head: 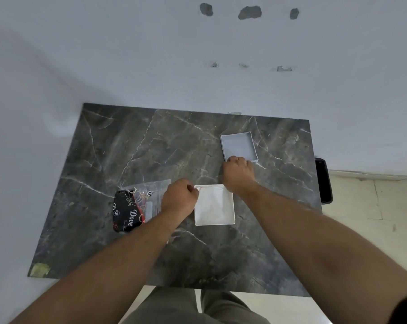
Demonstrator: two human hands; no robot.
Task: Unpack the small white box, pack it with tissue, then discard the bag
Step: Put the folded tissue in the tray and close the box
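The white box (pixel 214 205) lies open on the surface (pixel 151 146); our left hand (pixel 180 197) pinches its thin rim, our right hand (pixel 238 173) grips the lid (pixel 238 145); both light, easily dented

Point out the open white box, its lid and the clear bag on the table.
White box (pixel 215 206): head view, tissue-lined inside.
Lid (pixel 238 146): head view, its upturned inner face.
Clear bag (pixel 151 190): head view, its upper clear part.

left hand (pixel 179 197) at white box (pixel 214 206), right hand (pixel 238 173) on lid (pixel 238 146)
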